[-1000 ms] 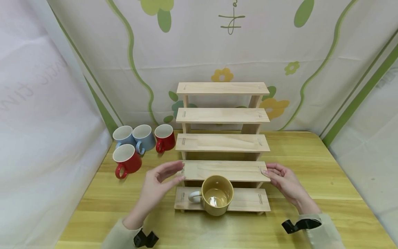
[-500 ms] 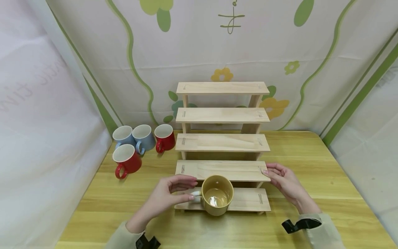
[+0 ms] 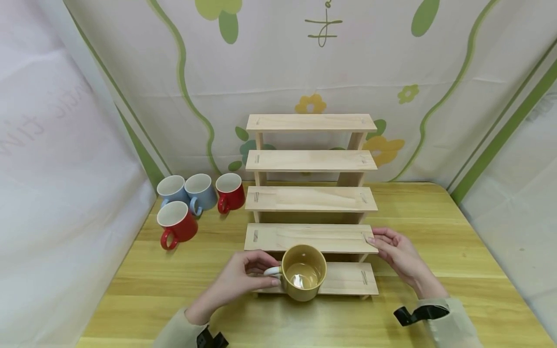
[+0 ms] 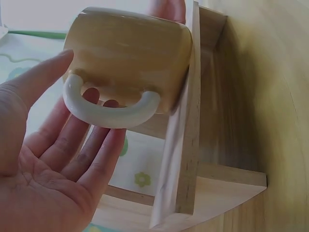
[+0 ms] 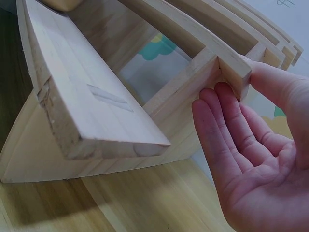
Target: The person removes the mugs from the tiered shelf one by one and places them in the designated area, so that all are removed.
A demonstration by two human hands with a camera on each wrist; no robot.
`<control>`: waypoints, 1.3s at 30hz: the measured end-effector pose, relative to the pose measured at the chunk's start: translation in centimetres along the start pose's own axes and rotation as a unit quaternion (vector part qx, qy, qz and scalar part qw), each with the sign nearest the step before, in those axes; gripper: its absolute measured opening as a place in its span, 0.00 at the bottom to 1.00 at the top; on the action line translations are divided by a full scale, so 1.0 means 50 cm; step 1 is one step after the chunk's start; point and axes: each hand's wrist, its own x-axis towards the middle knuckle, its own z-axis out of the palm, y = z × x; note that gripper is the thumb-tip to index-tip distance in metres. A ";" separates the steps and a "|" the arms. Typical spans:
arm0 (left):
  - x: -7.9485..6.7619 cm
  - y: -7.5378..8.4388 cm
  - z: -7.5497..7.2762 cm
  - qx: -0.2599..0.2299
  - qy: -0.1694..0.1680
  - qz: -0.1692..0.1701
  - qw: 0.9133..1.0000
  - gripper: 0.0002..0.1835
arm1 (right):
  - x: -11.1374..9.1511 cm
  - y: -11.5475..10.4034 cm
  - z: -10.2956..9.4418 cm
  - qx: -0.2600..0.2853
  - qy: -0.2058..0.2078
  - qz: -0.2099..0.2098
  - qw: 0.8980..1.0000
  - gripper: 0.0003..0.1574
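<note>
A yellow mug (image 3: pixel 301 293) with a white handle (image 4: pixel 113 115) stands on the lowest step (image 3: pixel 350 280) of a tiered wooden display shelf (image 3: pixel 322 238). My left hand (image 3: pixel 241 275) is at the handle, thumb apart from the fingers. In the left wrist view its fingers reach behind the handle loosely, and the thumb (image 4: pixel 50 70) points at the mug's side. At the right end of the second step from the bottom, my right hand (image 3: pixel 402 256) pinches the board, thumb on top and fingers (image 5: pixel 217 116) underneath.
Two red mugs (image 3: pixel 183 227) and two light blue mugs (image 3: pixel 204 195) stand on the wooden table (image 3: pixel 435 217) at the left. Three more steps (image 3: pixel 311 199) rise behind toward the printed cloth wall (image 3: pixel 270 63).
My left hand has come away from the second step's left end, moving right and down to the yellow mug's handle. The right hand and the mug have stayed put.
</note>
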 end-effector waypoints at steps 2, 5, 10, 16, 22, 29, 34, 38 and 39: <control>0.002 -0.001 0.001 0.005 0.006 -0.005 1.000 0.13 | 0.001 0.000 0.000 0.001 -0.001 -0.002 1.000 0.20; 0.005 -0.001 0.002 0.011 0.012 -0.015 1.000 0.11 | 0.003 0.001 0.000 0.002 -0.002 -0.004 1.000 0.21; 0.009 -0.003 0.000 0.011 0.012 -0.019 1.000 0.10 | 0.005 0.002 -0.001 0.000 0.001 -0.003 1.000 0.23; 0.013 -0.004 -0.004 0.016 0.005 -0.008 1.000 0.09 | 0.007 0.002 -0.003 -0.001 0.004 -0.001 1.000 0.20; 0.011 0.002 -0.007 0.025 0.000 -0.012 1.000 0.08 | 0.006 0.001 -0.002 -0.006 0.006 0.002 1.000 0.22; 0.010 0.002 -0.008 0.025 -0.004 -0.023 0.999 0.08 | 0.005 0.001 0.000 -0.008 0.006 0.005 1.000 0.24; 0.010 0.001 -0.005 0.026 0.001 -0.021 0.999 0.08 | 0.005 0.002 -0.001 -0.010 0.003 0.003 1.000 0.24; 0.010 -0.006 -0.001 0.022 0.006 -0.013 1.000 0.08 | 0.004 0.001 -0.001 -0.012 0.002 0.003 1.000 0.24; 0.010 -0.007 0.000 0.020 0.007 -0.010 1.000 0.08 | 0.004 0.001 -0.002 -0.012 0.002 0.002 1.000 0.24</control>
